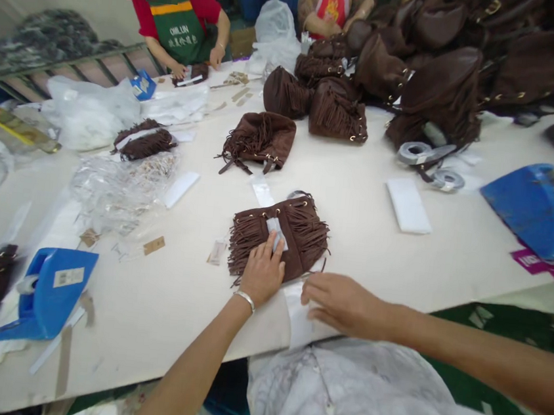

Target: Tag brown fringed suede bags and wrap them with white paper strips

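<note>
A small brown fringed bag [298,239] lies on the table in front of me, with gold eyelets along its upper edge. My left hand [264,269] rests flat on it, fingers stretched over a small folded greyish-white piece [277,234]. Just right of the bag's lower edge, my right hand [341,300] hovers with half-bent fingers, and I see nothing held in it. Under that hand a white paper strip [298,315] runs from below the bag to the table edge. Another pale strip [262,191] sticks out beyond the bag's far side.
Blue tape dispensers [53,293] stand at left and right. Brown bags [339,112] are heaped at the back right; a fringed one [259,141] lies mid-table. Clear plastic bags [121,184], a white stack [408,206] and tape rolls [414,152] lie around. Two people work across the table.
</note>
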Motion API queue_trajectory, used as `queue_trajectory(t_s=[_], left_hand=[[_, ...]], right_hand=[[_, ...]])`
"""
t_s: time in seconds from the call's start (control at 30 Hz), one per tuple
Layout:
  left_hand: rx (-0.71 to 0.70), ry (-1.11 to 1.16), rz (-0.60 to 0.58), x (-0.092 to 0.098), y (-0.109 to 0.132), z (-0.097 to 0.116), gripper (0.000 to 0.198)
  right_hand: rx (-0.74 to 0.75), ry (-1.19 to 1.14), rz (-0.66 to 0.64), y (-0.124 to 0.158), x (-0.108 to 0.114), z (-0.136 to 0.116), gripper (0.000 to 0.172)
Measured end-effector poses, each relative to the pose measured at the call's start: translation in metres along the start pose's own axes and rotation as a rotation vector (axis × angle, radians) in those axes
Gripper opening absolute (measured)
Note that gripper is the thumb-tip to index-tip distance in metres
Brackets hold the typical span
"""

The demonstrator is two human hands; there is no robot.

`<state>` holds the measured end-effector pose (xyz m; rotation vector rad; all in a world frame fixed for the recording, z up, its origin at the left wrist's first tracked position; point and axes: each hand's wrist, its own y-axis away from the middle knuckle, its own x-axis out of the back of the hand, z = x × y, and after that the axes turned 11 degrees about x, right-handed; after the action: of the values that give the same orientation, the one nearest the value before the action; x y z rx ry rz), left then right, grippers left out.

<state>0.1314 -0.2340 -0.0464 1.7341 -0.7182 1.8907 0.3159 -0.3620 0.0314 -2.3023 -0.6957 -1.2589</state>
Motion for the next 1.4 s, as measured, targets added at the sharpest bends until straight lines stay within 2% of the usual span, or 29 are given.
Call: queue_trajectory(t_s=[0.07,0.13,0.2,0.27,0.43,0.6,0.7,0.77,0.83,0.93,1.07,1.2,1.3,1.4], left_hand=[[-0.005,-0.018,0.002,0.001,0.001,0.0,0.055],[-0.01,-0.036,0.001,0.001,0.002,0.001,0.054],[-0.01,-0.052,0.0,0.001,0.004,0.001,0.054],[-0.007,-0.063,0.004,0.001,0.005,0.002,0.053],[-0.009,-0.072,0.031,0.0,0.007,0.002,0.052],[-0.012,-0.064,0.038,0.0,0.007,0.001,0.052],[-0.006,-0.057,0.034,0.0,0.006,0.001,0.052],[0.0,-0.054,0.031,0.0,0.006,0.001,0.053],[0.002,-0.052,0.027,0.001,0.006,0.001,0.053],[0.004,-0.048,0.028,0.002,0.006,0.001,0.053],[0.006,-0.035,0.044,0.002,0.006,0.001,0.052],[0.002,-0.017,0.045,0.001,0.006,0.0,0.052],[0.001,-0.004,0.042,0.0,0.006,-0.001,0.052],[0.002,0.002,0.05,0.0,0.006,-0.001,0.054]], right_hand=[[0.089,0.052,-0.053,0.031,-0.046,-0.008,0.03],[0.148,0.144,-0.026,0.046,-0.086,-0.007,0.031],[0.158,0.228,0.052,0.049,-0.111,-0.003,0.026],[0.171,0.272,0.113,0.047,-0.121,-0.001,0.023],[0.273,0.271,0.097,0.049,-0.109,-0.011,0.023],[0.227,0.157,0.118,0.058,-0.091,-0.025,0.025],[0.064,0.01,0.169,0.052,-0.085,-0.024,0.02],[-0.133,-0.144,0.201,0.043,-0.082,-0.018,0.02],[-0.328,-0.33,0.215,0.032,-0.081,-0.011,0.027],[-0.442,-0.531,0.202,0.019,-0.082,0.001,0.033],[-0.399,-0.631,0.204,0.012,-0.086,0.011,0.044],[-0.379,-0.691,0.244,0.012,-0.081,0.009,0.051],[-0.349,-0.679,0.275,0.014,-0.069,-0.002,0.044],[-0.188,-0.51,0.232,0.018,-0.059,-0.014,0.028]])
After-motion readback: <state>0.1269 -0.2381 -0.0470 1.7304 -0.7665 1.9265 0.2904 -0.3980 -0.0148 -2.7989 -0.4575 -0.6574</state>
